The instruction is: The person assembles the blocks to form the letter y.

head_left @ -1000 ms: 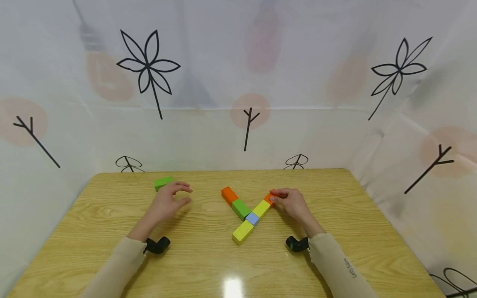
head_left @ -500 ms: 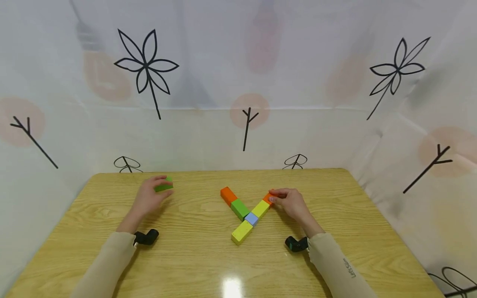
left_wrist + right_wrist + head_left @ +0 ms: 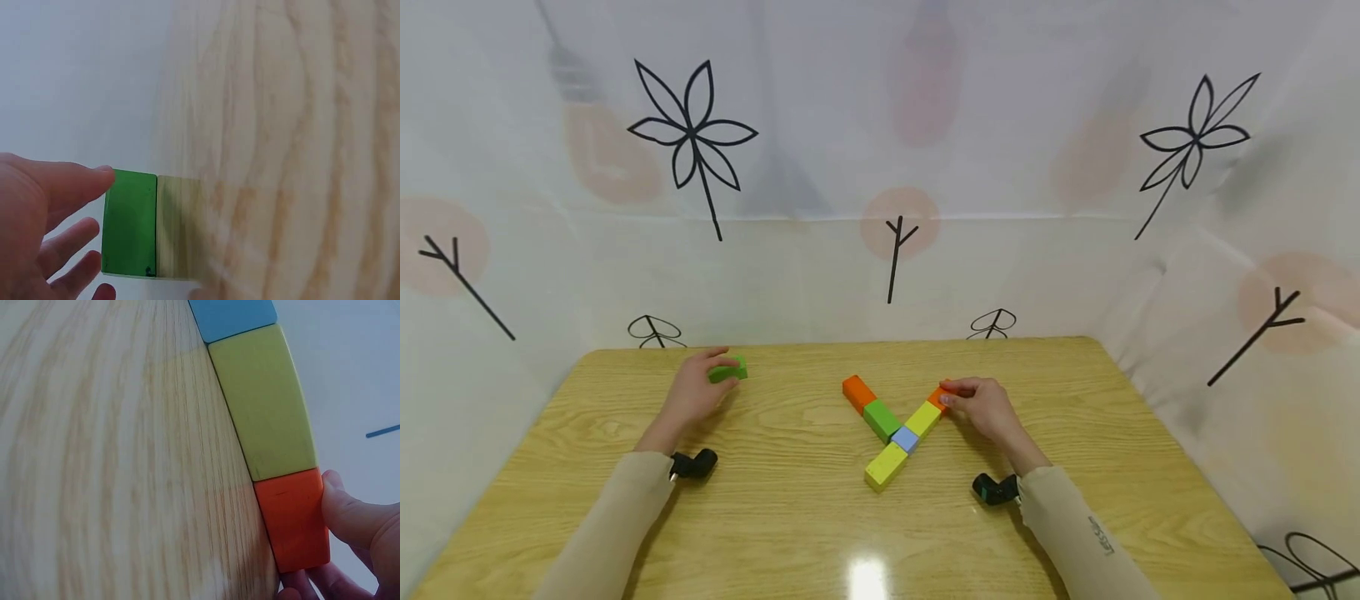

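Note:
At the far left of the table, a green block [image 3: 728, 370] lies beside my left hand [image 3: 688, 392]. The left wrist view has the thumb [image 3: 69, 184] at one corner of this block, while the other fingers are spread a little apart from it. My right hand [image 3: 988, 407] pinches an orange block [image 3: 292, 520] between thumb and fingers. That block sits end to end with a yellow block [image 3: 923, 419], followed by a small blue block [image 3: 905, 439] and another yellow block [image 3: 886, 466]. A second arm joins near the blue one: a green block [image 3: 881, 420] and an orange block [image 3: 858, 394].
The wooden table [image 3: 790, 517] ends at a white cloth backdrop [image 3: 805, 275] with printed plants. Black wrist cameras, one on the left wrist [image 3: 694, 464] and one on the right wrist [image 3: 995, 489], sit low over the table.
My left hand has moved left and back, from in front of the lone green block to beside it. My right hand stays on the orange block, and the row of blocks is unchanged.

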{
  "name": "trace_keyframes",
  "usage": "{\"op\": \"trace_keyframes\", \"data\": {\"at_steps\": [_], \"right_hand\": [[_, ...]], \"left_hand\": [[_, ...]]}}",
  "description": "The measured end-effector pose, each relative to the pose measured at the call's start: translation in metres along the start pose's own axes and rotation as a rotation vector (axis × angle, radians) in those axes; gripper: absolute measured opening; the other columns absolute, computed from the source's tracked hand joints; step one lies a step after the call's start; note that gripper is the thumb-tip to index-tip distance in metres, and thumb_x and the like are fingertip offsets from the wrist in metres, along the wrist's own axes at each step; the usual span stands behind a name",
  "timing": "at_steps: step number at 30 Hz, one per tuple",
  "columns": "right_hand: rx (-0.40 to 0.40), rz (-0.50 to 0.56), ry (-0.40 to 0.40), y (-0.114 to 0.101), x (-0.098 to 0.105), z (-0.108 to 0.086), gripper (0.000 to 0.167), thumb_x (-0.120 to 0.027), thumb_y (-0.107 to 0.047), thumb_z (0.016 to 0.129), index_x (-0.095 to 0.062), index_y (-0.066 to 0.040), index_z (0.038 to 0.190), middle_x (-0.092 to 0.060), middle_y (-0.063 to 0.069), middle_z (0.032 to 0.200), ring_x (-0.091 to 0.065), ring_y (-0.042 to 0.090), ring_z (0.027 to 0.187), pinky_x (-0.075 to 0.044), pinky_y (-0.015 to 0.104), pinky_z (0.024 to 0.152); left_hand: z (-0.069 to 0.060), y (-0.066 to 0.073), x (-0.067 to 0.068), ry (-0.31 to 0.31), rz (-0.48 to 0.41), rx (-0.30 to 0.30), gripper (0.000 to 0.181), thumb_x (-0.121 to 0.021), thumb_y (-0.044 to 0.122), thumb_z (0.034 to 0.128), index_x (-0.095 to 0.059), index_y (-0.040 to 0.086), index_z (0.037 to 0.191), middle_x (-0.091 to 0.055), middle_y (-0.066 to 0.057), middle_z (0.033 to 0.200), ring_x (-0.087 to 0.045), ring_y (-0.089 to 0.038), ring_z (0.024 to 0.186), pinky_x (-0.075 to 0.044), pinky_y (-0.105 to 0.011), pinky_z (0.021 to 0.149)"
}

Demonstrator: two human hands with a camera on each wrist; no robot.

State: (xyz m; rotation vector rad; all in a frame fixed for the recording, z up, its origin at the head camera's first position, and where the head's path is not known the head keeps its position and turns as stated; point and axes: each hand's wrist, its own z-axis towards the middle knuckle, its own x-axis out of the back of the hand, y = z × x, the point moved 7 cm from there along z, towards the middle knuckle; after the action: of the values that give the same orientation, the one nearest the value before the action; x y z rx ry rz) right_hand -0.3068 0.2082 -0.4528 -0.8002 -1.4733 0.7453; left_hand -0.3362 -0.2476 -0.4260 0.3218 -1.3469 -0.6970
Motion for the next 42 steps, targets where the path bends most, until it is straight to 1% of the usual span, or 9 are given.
{"op": "trace_keyframes", "data": {"at_steps": [4,9,15,22,25,31,34,39,42], "right_hand": [[0.012,0.005,-0.003,-0.001,-0.002,0.001,0.029,-0.074,-0.013,0.091,-0.074,-0.005,0.119,-0.064,0.016,0.128,-0.059,0.033,0.117,-0.052,0.039,0.090],[0.016,0.003,-0.006,0.002,-0.003,0.001,0.029,-0.073,-0.015,0.092,-0.073,-0.004,0.120,-0.063,0.017,0.130,-0.058,0.033,0.116,-0.052,0.041,0.091],[0.015,-0.001,-0.014,0.007,-0.004,0.001,0.031,-0.073,-0.019,0.092,-0.073,-0.006,0.121,-0.063,0.015,0.130,-0.058,0.032,0.116,-0.051,0.040,0.090],[0.003,0.016,-0.029,0.008,0.003,-0.001,0.033,-0.074,-0.022,0.092,-0.073,-0.007,0.121,-0.065,0.015,0.126,-0.061,0.030,0.109,-0.051,0.029,0.079],[0.004,0.018,-0.038,0.007,0.003,-0.001,0.034,-0.073,-0.023,0.092,-0.072,-0.006,0.122,-0.065,0.017,0.125,-0.062,0.030,0.108,-0.051,0.028,0.077],[0.001,0.021,-0.038,0.008,0.000,-0.001,0.033,-0.074,-0.022,0.092,-0.073,-0.007,0.121,-0.066,0.015,0.126,-0.062,0.029,0.110,-0.051,0.030,0.082],[0.004,0.022,-0.038,0.008,0.000,0.000,0.034,-0.074,-0.023,0.092,-0.072,-0.007,0.123,-0.065,0.015,0.127,-0.061,0.030,0.112,-0.051,0.032,0.084],[-0.008,0.031,-0.033,0.009,0.000,0.001,0.035,-0.074,-0.023,0.092,-0.071,-0.007,0.124,-0.065,0.015,0.128,-0.060,0.031,0.115,-0.051,0.036,0.088],[0.004,0.031,-0.038,0.006,-0.001,0.003,0.035,-0.074,-0.023,0.092,-0.071,-0.007,0.124,-0.065,0.015,0.128,-0.059,0.032,0.116,-0.050,0.040,0.092]], "left_hand": [[0.001,-0.007,-0.003,-0.023,-0.037,0.052,0.029,-0.066,0.009,0.0956,-0.067,-0.003,0.122,-0.047,-0.024,0.144,-0.036,-0.050,0.134,-0.030,-0.064,0.107],[0.003,-0.014,-0.005,-0.009,-0.081,0.115,0.024,-0.063,0.004,0.0961,-0.069,-0.001,0.119,-0.051,-0.023,0.139,-0.041,-0.048,0.131,-0.036,-0.061,0.104],[0.003,-0.012,-0.004,0.013,-0.060,0.164,0.021,-0.065,0.001,0.0941,-0.072,0.001,0.114,-0.055,-0.024,0.134,-0.045,-0.046,0.128,-0.036,-0.059,0.105],[0.005,-0.010,-0.008,0.002,-0.025,0.217,0.023,-0.067,0.007,0.0947,-0.074,0.008,0.117,-0.055,-0.021,0.138,-0.045,-0.044,0.130,-0.039,-0.059,0.103],[0.004,-0.010,-0.009,0.005,-0.027,0.215,0.023,-0.068,0.008,0.0949,-0.075,0.009,0.117,-0.055,-0.020,0.138,-0.045,-0.044,0.129,-0.040,-0.059,0.102],[0.000,-0.015,-0.008,-0.003,-0.027,0.230,0.024,-0.068,0.009,0.0950,-0.074,0.009,0.118,-0.055,-0.020,0.138,-0.045,-0.045,0.130,-0.040,-0.059,0.102],[0.001,-0.015,-0.008,-0.007,-0.020,0.237,0.024,-0.069,0.010,0.0945,-0.075,0.010,0.117,-0.056,-0.019,0.137,-0.046,-0.043,0.129,-0.040,-0.058,0.102],[0.006,-0.005,-0.008,-0.026,0.009,0.175,0.023,-0.070,0.009,0.0929,-0.075,0.009,0.116,-0.057,-0.021,0.135,-0.048,-0.043,0.127,-0.039,-0.058,0.103],[0.005,0.000,-0.008,-0.035,0.018,0.165,0.022,-0.071,0.011,0.0928,-0.075,0.009,0.115,-0.057,-0.020,0.135,-0.048,-0.043,0.127,-0.040,-0.058,0.103]]}}
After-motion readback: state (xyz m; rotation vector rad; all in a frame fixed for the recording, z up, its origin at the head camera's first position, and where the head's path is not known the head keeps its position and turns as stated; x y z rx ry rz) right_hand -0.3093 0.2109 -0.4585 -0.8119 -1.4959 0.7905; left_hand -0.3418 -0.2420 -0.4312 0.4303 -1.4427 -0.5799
